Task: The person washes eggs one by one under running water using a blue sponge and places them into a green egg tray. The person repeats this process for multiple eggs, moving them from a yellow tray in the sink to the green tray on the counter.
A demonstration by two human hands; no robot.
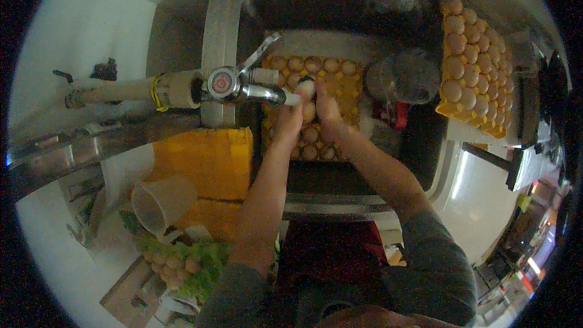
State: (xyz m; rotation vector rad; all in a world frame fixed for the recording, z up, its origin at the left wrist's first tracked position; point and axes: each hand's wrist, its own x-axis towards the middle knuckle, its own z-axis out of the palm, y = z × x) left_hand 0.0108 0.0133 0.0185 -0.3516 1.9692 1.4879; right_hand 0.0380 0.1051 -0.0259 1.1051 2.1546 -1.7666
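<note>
Both hands are over a yellow egg tray (348,93) that lies in a sink under a chrome faucet (262,93). My left hand (290,120) is just below the spout's tip. A pale egg (306,87) lies between the fingertips of my left hand and my right hand (329,111); which hand grips it is too blurred to tell. Brown eggs (310,135) fill several cups of the tray, while cups at its right side hold none.
A second yellow tray full of brown eggs (471,54) stands at the right of the sink. Clear plastic bags (405,75) are between the trays. At the left are a white plastic jug (161,205), an orange cloth or sheet (205,159), and more eggs (175,266) beside leafy greens (205,255).
</note>
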